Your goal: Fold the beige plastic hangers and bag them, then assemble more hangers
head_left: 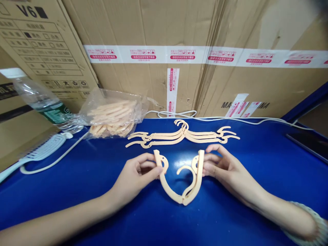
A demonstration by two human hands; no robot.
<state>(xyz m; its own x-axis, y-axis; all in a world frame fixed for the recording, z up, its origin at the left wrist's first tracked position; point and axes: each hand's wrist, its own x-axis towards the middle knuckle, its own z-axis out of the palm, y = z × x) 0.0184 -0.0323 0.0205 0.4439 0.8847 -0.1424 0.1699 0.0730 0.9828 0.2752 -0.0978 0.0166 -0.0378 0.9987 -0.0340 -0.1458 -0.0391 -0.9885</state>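
Observation:
A cream folding hanger (167, 188) is held between my two hands over the blue table, its two arms bent up into a V. My left hand (138, 174) pinches the left arm near its end, thumb in front. On the other side, the fingers of my right hand (220, 164) close on the right arm near its tip. The hanger's hook (192, 176) curls inside the V, beside the right arm. Just beyond lie several unfolded hangers (166, 136) of the same kind, stacked with their hooks pointing away from me.
A clear plastic bag (139, 109) with several folded hangers sits at the back left. Near it are a water bottle (52, 111) and a pale blue hairbrush (43, 150). Cardboard boxes (143, 27) wall the back, a white cable (230, 119) before them. A dark flat device (307, 145) lies right.

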